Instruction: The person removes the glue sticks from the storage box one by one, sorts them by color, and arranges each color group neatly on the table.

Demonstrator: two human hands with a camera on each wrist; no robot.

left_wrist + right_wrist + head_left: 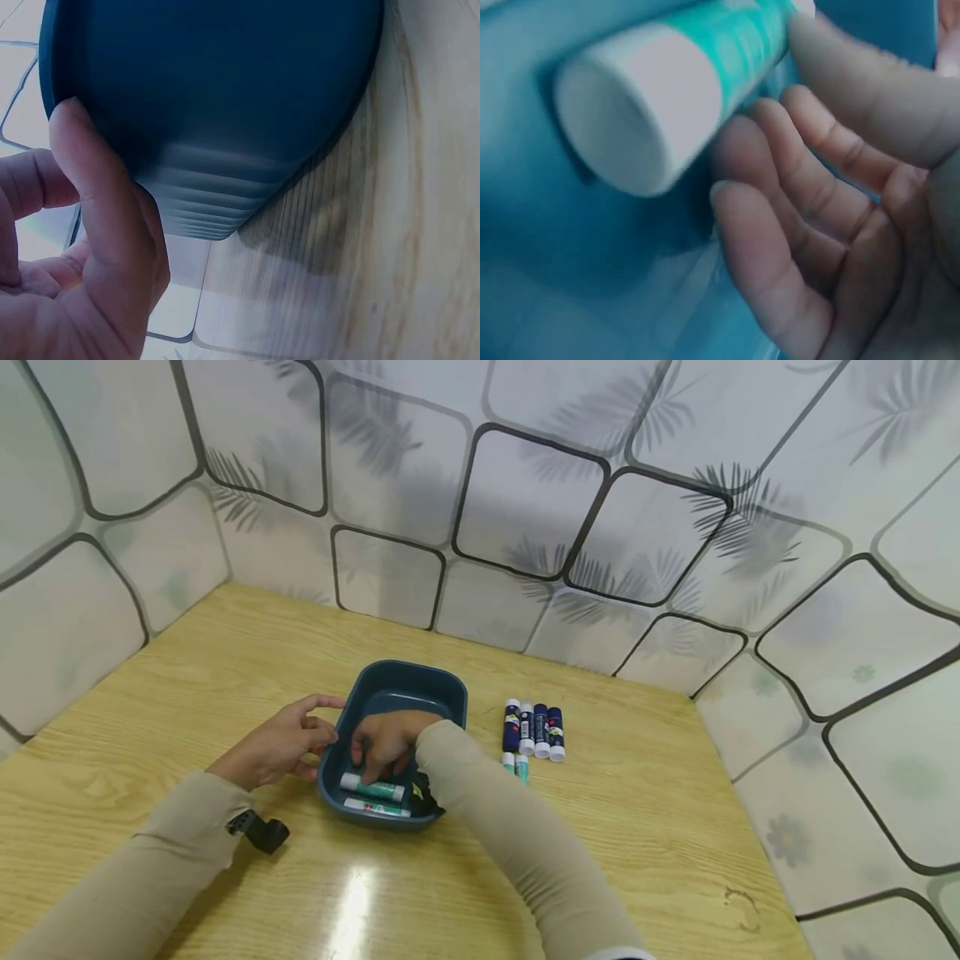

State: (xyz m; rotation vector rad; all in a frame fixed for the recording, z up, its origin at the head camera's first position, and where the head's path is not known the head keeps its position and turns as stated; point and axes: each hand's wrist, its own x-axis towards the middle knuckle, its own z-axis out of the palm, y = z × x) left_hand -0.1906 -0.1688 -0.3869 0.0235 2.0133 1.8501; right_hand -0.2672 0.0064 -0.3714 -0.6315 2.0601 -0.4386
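Note:
A dark blue plastic bin sits on the wooden table. My left hand is at its left side; in the left wrist view a fingertip touches the bin's edge, and the other fingers are loosely bent. Inside the bin is my right hand, over a white-and-green glue stick. In the right wrist view the thumb overlaps the far end of that glue stick, while the loosely curled fingers lie beside it. A second green-and-white stick lies along the bin's near wall.
Several dark blue and white glue sticks lie side by side on the table right of the bin. Below them, two green-and-white sticks are partly hidden by my right sleeve. A patterned wall stands behind the table.

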